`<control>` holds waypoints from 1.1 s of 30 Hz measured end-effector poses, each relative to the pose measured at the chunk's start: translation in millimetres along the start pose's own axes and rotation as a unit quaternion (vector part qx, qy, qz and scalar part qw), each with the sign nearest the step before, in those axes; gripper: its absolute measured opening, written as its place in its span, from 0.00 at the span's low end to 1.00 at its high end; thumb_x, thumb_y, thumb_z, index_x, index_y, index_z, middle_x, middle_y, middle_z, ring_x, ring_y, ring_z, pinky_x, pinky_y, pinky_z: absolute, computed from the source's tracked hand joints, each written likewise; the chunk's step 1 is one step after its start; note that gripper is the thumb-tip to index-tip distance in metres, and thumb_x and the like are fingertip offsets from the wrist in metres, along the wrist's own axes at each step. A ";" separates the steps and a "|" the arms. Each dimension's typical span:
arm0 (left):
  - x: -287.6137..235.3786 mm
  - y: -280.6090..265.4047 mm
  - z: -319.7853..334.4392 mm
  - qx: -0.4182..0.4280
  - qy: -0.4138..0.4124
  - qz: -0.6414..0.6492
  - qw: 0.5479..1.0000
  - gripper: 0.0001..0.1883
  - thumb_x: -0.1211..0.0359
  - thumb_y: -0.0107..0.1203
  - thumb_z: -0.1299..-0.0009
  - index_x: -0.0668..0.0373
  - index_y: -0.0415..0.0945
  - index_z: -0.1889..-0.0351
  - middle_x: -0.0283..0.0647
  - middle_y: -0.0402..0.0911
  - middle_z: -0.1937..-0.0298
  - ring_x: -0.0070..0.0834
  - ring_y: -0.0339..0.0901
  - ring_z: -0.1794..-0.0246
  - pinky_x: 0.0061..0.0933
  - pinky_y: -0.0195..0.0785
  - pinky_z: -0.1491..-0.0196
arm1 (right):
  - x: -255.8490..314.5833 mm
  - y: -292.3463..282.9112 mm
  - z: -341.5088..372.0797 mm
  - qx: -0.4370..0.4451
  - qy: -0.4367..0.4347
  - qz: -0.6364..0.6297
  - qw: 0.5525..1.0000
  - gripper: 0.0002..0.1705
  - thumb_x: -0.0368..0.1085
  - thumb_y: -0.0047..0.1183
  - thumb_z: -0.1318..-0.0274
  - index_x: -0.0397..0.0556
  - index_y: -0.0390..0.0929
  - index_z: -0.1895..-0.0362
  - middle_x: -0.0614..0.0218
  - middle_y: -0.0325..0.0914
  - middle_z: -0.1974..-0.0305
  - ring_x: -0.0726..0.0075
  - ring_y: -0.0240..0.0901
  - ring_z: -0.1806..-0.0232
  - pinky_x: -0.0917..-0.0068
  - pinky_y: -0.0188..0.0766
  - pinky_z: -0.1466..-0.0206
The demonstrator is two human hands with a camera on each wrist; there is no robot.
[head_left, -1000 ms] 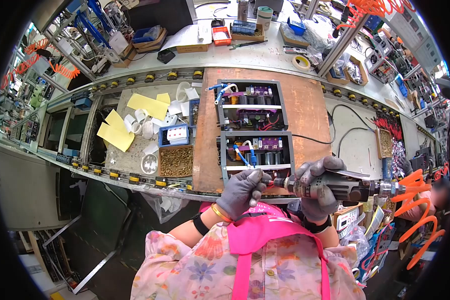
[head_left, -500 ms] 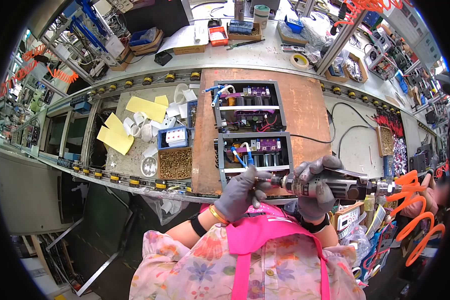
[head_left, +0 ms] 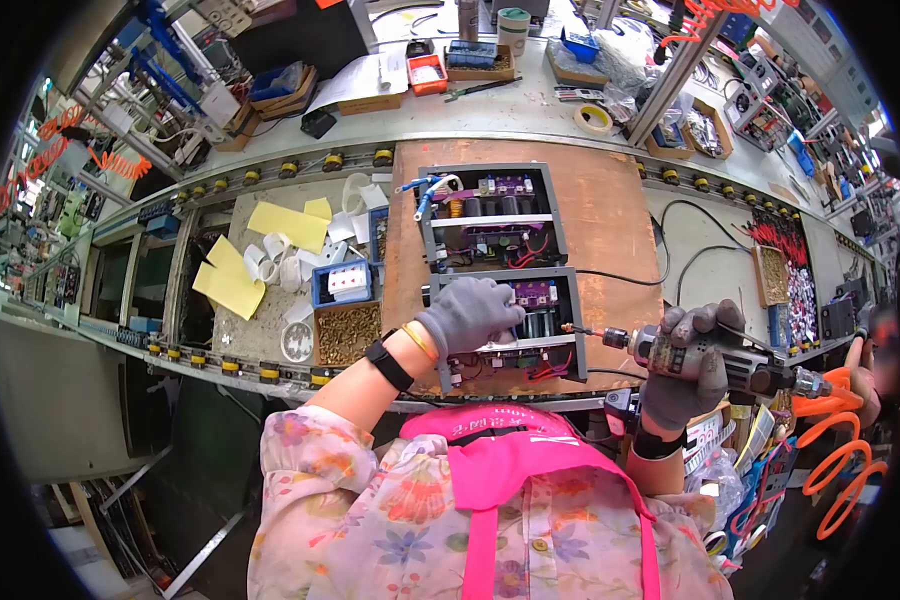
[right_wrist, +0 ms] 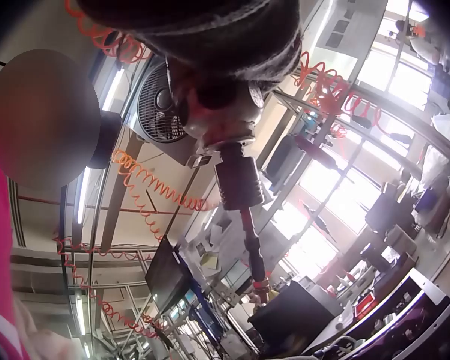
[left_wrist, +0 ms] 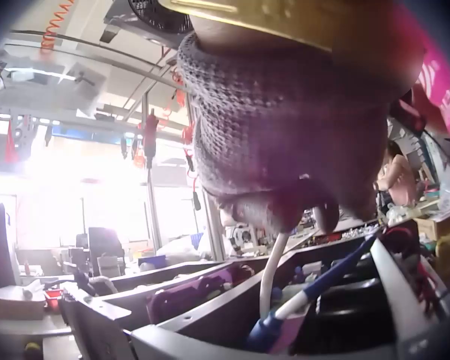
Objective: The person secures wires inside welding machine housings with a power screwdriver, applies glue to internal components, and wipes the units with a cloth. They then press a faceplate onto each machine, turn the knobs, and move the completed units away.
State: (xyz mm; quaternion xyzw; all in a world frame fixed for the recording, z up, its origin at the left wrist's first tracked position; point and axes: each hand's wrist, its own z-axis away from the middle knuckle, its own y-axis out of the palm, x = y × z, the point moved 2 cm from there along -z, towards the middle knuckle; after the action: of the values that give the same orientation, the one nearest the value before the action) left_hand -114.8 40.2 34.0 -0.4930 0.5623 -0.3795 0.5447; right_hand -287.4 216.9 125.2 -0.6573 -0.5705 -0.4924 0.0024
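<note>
Two grey metal-framed units with purple circuit boards lie on a brown board [head_left: 615, 220], the far unit [head_left: 495, 218] behind the near unit [head_left: 560, 350]. My gloved left hand [head_left: 470, 315] is over the near unit's left part, fingers curled. In the left wrist view, a white cable [left_wrist: 268, 281] and a blue-sleeved cable [left_wrist: 322, 281] run up to the left hand's fingertips [left_wrist: 285, 210], which pinch them. My gloved right hand [head_left: 688, 365] grips a power screwdriver [head_left: 745, 370], its bit pointing left beside the near unit. A small brass-coloured piece [head_left: 570, 328] sits on the bit's tip.
Left of the board are a box of brass screws [head_left: 347, 333], a blue tray [head_left: 341, 283] and yellow sheets [head_left: 232, 280]. A black cable [head_left: 620, 283] runs rightward. An orange coiled hose [head_left: 840, 430] hangs from the screwdriver. Behind is a shelf [head_left: 530, 110] with trays and tape.
My left hand has moved away from the screwdriver tip, forward and left over the near unit. The screwdriver and my right hand have shifted right, and the bit with its brass-coloured piece is exposed.
</note>
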 end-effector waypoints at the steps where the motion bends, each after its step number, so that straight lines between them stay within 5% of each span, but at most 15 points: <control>1: 5.3 0.2 -6.6 -0.016 -0.012 0.007 1.000 0.17 0.51 0.56 0.42 0.49 0.75 0.61 0.38 0.72 0.71 0.36 0.75 0.67 0.37 0.69 0.69 | 1.0 -0.6 -1.1 -0.002 0.000 0.000 1.000 0.30 0.36 0.52 0.54 0.42 0.65 0.44 0.62 0.73 0.60 0.68 0.71 0.66 0.63 0.70 0.58; 8: 35.6 1.4 -39.4 -0.029 -0.061 -0.058 0.996 0.15 0.52 0.52 0.37 0.53 0.73 0.66 0.37 0.73 0.74 0.37 0.75 0.69 0.37 0.68 0.70 | -7.8 -16.1 -5.9 -0.060 -0.025 0.060 0.996 0.29 0.37 0.54 0.55 0.42 0.66 0.45 0.62 0.74 0.61 0.68 0.73 0.67 0.62 0.71 0.56; 16: 56.3 32.9 -35.4 -0.112 -0.113 0.225 0.961 0.14 0.58 0.51 0.34 0.61 0.70 0.69 0.48 0.73 0.71 0.49 0.73 0.67 0.41 0.65 0.67 | -17.9 -14.2 -15.5 -0.057 -0.028 0.075 0.995 0.29 0.35 0.53 0.55 0.42 0.66 0.45 0.62 0.74 0.60 0.68 0.72 0.66 0.62 0.70 0.55; 19: 49.6 31.4 -39.5 -0.094 -0.118 0.221 0.964 0.14 0.58 0.50 0.33 0.61 0.71 0.70 0.49 0.74 0.73 0.49 0.73 0.67 0.42 0.65 0.66 | -26.1 -11.3 -16.1 -0.064 -0.019 0.070 0.995 0.28 0.33 0.54 0.55 0.43 0.66 0.46 0.62 0.75 0.60 0.68 0.73 0.66 0.61 0.72 0.56; 24: 31.1 32.1 -50.6 0.086 -0.163 0.209 0.960 0.26 0.47 0.42 0.31 0.62 0.75 0.72 0.53 0.75 0.74 0.52 0.74 0.68 0.47 0.65 0.65 | -47.8 -7.5 -19.6 -0.032 0.004 0.096 0.995 0.27 0.32 0.51 0.56 0.44 0.67 0.47 0.63 0.73 0.61 0.67 0.72 0.66 0.62 0.70 0.54; 33: 32.8 30.8 -51.2 0.117 -0.167 0.220 0.954 0.26 0.47 0.43 0.31 0.63 0.76 0.71 0.53 0.76 0.74 0.52 0.75 0.68 0.47 0.66 0.64 | -85.5 -22.7 -10.7 0.030 0.059 0.081 0.995 0.26 0.25 0.51 0.50 0.47 0.64 0.44 0.63 0.74 0.61 0.68 0.72 0.62 0.68 0.73 0.57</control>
State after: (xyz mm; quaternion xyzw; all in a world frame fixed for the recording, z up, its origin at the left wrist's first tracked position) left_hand -167.1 9.8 2.5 -0.3463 0.5096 -0.2259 0.7545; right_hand -299.8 154.8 62.4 -0.6710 -0.5285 -0.5112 0.0955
